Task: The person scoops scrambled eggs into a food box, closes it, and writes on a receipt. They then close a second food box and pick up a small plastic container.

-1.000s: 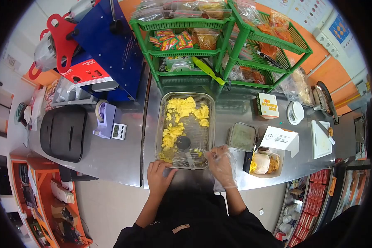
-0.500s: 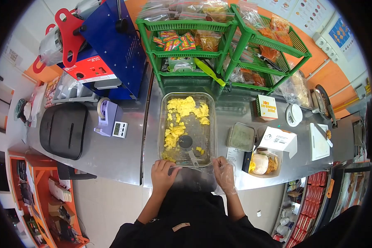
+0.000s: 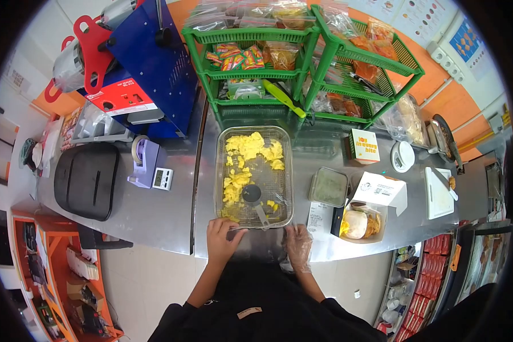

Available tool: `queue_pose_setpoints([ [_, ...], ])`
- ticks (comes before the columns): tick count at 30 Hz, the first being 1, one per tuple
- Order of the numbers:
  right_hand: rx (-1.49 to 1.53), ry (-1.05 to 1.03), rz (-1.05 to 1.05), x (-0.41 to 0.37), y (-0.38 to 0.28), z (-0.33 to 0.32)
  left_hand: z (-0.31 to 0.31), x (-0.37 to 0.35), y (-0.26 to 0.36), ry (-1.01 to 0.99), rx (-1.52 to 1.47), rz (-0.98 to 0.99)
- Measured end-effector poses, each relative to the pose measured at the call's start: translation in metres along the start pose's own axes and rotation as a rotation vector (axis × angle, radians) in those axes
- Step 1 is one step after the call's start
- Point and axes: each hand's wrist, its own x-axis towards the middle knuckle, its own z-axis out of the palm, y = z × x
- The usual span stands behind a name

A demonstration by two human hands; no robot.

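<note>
Left grip: the bare left grip (image 3: 221, 239) is laid against the near left corner of the tray (image 3: 218, 165), fingers curled at the rim. Whether the rim is pinched cannot be told.
Right grip: the gloved right grip (image 3: 297, 242) is spread, fingers apart, on the tabletop (image 3: 165, 219) just short of the tray's near right corner. Nothing is held in it.
Tray: a wire-lined tray is set straight ahead of both grips, its near rim touched by the left one.
Scrambled egg (image 3: 248, 147): most is heaped at the end far from the grips, with a trail along the left side.
Scoop (image 3: 252, 195): it is left lying in the tray, handle pointed back between the two grips, within reach of the right.
Doing it well: the tray is judged best steadied at its near corner by the bare grip, while food and scoop are touched by the gloved grip only.
Open box (image 3: 362, 223): it sits to the right of the right grip and is filled with a bun and something yellow.
Printed box (image 3: 365, 146): it sits further right and away. "in every bite" is read in orange, and the first word looks like "love".
Timer (image 3: 162, 178): it sits to the left of the left grip, and its digits are too small to read.
Red label (image 3: 122, 94): it is fixed on the blue machine, and its white writing is not legible.
</note>
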Motion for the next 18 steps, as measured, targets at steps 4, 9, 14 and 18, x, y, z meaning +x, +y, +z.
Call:
queue_pose_setpoints([
  [4,-0.036,0.087,-0.057,0.006,0.023,0.009,-0.003,-0.009,0.013,0.141,0.102,-0.015],
  [9,-0.736,0.09,-0.391,-0.004,0.04,0.021,-0.001,-0.032,0.002,0.061,-0.033,-0.075],
  [14,-0.632,-0.268,-0.278,-0.04,-0.013,0.026,-0.028,-0.049,-0.008,-0.133,-0.031,-0.017],
  [18,-0.378,-0.48,-0.427,-0.052,-0.02,0.017,-0.087,-0.068,-0.091,0.298,0.169,-0.178],
])
